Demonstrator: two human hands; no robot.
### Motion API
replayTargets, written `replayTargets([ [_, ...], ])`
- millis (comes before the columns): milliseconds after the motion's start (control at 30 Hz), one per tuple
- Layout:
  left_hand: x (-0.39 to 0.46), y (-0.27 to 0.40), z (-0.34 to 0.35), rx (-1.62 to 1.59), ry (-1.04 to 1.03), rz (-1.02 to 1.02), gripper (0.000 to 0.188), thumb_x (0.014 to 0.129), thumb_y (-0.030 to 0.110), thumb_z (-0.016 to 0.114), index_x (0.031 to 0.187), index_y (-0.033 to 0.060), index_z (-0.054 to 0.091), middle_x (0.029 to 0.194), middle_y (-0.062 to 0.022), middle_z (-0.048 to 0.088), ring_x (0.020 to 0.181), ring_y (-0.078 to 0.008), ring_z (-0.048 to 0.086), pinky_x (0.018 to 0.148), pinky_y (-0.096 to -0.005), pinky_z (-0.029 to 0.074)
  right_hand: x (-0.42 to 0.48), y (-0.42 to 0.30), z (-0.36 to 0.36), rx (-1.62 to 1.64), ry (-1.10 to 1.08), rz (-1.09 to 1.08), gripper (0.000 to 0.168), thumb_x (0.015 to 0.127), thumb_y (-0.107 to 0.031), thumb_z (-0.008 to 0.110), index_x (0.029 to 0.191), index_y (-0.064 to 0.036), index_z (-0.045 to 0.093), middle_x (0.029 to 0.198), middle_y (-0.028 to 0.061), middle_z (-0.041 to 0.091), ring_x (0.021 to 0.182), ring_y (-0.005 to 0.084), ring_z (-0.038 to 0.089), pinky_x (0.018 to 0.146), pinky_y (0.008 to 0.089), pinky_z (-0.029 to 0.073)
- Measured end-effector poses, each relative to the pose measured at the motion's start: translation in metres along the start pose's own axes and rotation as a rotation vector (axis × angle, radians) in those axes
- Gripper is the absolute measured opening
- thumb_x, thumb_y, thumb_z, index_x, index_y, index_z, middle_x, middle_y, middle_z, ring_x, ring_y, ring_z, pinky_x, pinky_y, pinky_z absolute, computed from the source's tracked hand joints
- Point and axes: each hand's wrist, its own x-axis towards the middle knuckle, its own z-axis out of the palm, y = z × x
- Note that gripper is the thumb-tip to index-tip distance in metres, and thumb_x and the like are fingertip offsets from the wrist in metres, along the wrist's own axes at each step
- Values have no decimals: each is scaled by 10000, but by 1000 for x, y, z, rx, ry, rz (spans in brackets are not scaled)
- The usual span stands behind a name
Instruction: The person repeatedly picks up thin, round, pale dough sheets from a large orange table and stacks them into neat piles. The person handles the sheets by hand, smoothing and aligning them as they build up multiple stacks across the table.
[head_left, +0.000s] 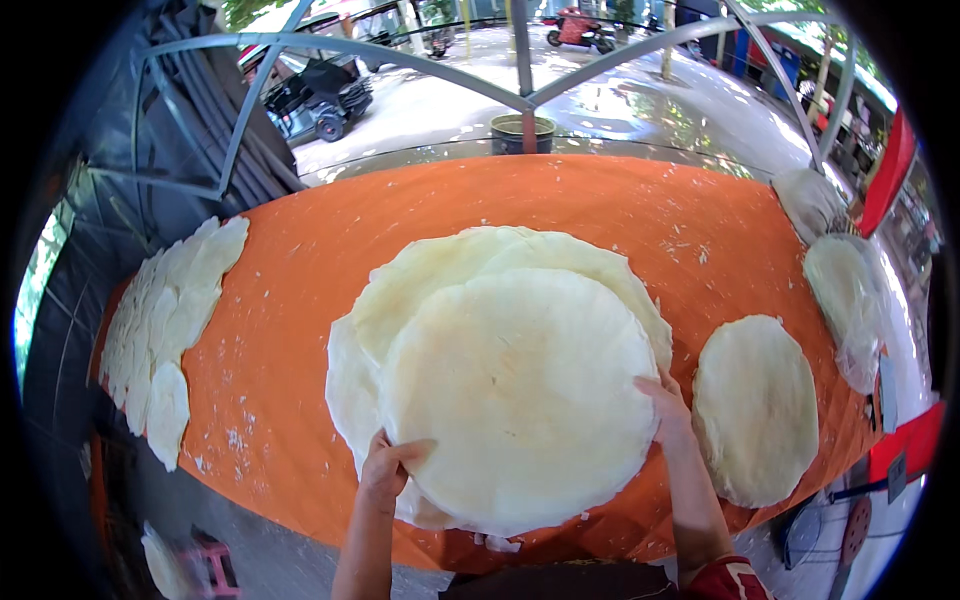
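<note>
A large round flatbread (517, 397) is gripped at its edges by both hands. My left hand (390, 466) pinches its lower left rim, the thumb on top. At its right rim, my right hand (661, 399) holds on with the thumb over the surface. Under and behind it lie wider, uneven flatbread sheets (450, 259), partly covered. They rest on an orange cloth-covered table (585, 195). To the right of my right forearm lies an oval-looking pile of flatbread (756, 411).
Many overlapping flatbreads (169, 307) lie at the table's left end. Plastic bags (847, 292) sit along the right edge. Beyond the table stand a metal frame post (523, 67) and a bucket (506, 135). A pink stool (217, 566) is at lower left.
</note>
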Motion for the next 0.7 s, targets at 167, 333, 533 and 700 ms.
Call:
replayTargets([
  [167,-3,-3,20,-96,128,111,501,725,14,603,1172,-12,379,1023,-121,555,856,-215,579,710,-332,500,0,33,-12,-219,171,-152,452,695,-80,632,1113,7,482,962,82,581,808,192,572,725,321,465],
  [333,9,-11,3,107,287,181,504,748,77,613,1193,19,384,1020,-98,559,885,-223,576,733,-346,495,19,29,15,-665,243,-75,493,672,-34,638,1130,23,464,988,106,577,838,209,573,758,329,464],
  [533,-27,-3,20,205,67,207,546,697,40,621,1189,6,385,1048,-110,549,922,-221,558,773,-353,477,-4,16,-17,-218,-108,25,512,690,-6,607,1169,32,430,1044,136,561,935,236,558,819,332,455],
  [700,-7,-2,14,-366,40,-140,448,764,77,578,1160,6,383,1045,-106,542,938,-202,535,776,-335,458,7,6,-36,280,22,234,526,711,-31,619,1196,15,419,1097,123,542,994,221,532,873,339,422],
])
